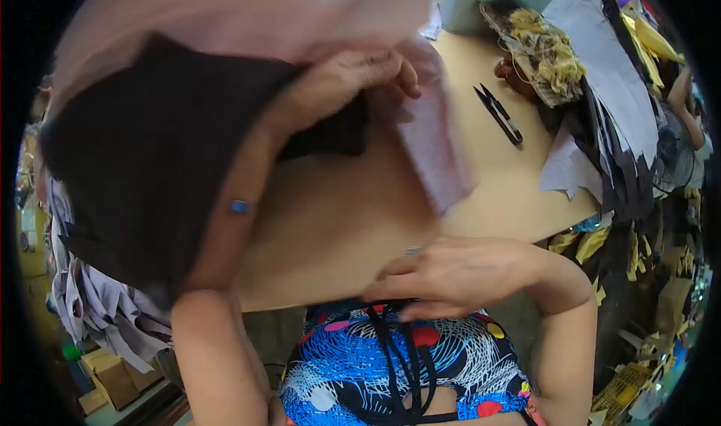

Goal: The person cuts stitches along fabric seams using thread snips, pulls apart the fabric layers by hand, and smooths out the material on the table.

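My left hand (368,73) is raised at the top middle, blurred, with its fingers curled over a large sheet of pink cloth (233,13). One end of that cloth hangs down to the right of the hand. A dark cloth (150,148) lies against my left forearm and covers the left part of the table (330,231). By the table's near edge is my right hand (458,276), its thumb apart from the fingers and nothing visible in it. Black thread snips (499,116) rest on the table, to the right of the pink cloth.
A bundle of yellowish threads (552,58) sits at the back right. Beside it, grey and dark fabric pieces (616,103) hang over the table's right edge. More grey cloth (113,306) hangs at the left. Cardboard boxes (113,373) stand below.
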### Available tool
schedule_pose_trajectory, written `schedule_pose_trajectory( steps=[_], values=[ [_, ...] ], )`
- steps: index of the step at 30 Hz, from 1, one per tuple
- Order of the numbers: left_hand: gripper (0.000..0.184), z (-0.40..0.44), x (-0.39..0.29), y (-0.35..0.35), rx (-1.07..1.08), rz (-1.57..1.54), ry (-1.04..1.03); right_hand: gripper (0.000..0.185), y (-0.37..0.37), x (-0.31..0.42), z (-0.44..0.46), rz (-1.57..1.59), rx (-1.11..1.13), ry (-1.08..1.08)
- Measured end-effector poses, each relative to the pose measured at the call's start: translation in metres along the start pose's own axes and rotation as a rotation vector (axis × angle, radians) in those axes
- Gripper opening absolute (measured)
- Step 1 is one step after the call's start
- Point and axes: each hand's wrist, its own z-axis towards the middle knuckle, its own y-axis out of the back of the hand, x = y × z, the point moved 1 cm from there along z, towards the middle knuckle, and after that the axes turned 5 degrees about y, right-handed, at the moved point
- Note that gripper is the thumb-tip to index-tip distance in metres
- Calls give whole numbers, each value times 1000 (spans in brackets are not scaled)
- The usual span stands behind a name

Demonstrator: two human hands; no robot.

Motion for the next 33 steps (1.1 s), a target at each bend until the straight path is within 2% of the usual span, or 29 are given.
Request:
schedule_pose_trajectory(
  steps=[1, 2, 4, 6, 8, 9, 10, 12, 15, 16, 17, 20, 22, 23, 24, 28, 29, 31, 33],
  values=[
    [28, 8, 28, -7, -69, 6, -67, 33, -1, 0, -22, -13, -134, 65],
    [30, 9, 43, -16, -168, -39, -72, 30, 2, 4, -39, 70, -211, 28],
    [30, 3, 43, -16, -207, -121, -88, 27, 17, 10, -65, 228, -362, -36],
    [27, -2, 33, -16, -188, -303, -93, 23, 32, -7, -78, -293, -689, -99],
    [25, -9, 33, -16, -276, -335, -33, 30, 58, -29, -71, -350, -908, -545],
    [25, -12, 31, -17, -318, -348, 0, 35, 67, -58, -67, -499, -982, -546],
    [25, -14, 29, -19, -328, -232, 26, 40, 74, -88, -61, -650, -1055, -549],
    [26, -21, 27, -28, -350, -7, 75, 53, 92, -107, -37, -701, -985, -700],
    [24, -34, 32, -43, -309, 244, 212, 57, 119, -125, -7, -262, -778, -695],
    [23, -39, 36, -51, -354, 292, 164, 49, 117, -140, 6, -138, -941, -439],
    [23, -49, 51, -46, -398, 324, 217, 42, 113, -154, 15, -9, -1088, -173],
    [23, -82, 63, -22, -652, 516, 261, 30, 100, -73, 15, 422, -1096, -4],
    [23, -105, 61, 7, -910, 730, 257, 27, 112, -46, 17, 604, -1075, -202],
    [24, -117, 61, 20, -1016, 841, 264, 28, 109, -59, 16, 600, -1134, -36],
    [24, -128, 64, 31, -1100, 942, 288, 27, 109, -71, 13, 600, -1160, 7],
    [25, -148, 110, 45, -1119, 1029, 483, 28, 107, -101, -2, 564, -1259, -417],
    [25, -150, 125, 41, -1081, 1006, 535, 28, 102, -105, -6, 586, -1272, -416],
    [26, -154, 151, 32, -1024, 949, 598, 27, 92, -110, -7, 696, -1267, -175],
    [26, -164, 162, 24, -1018, 901, 607, 26, 90, -106, -2, 868, -1230, -49]
  ],
)
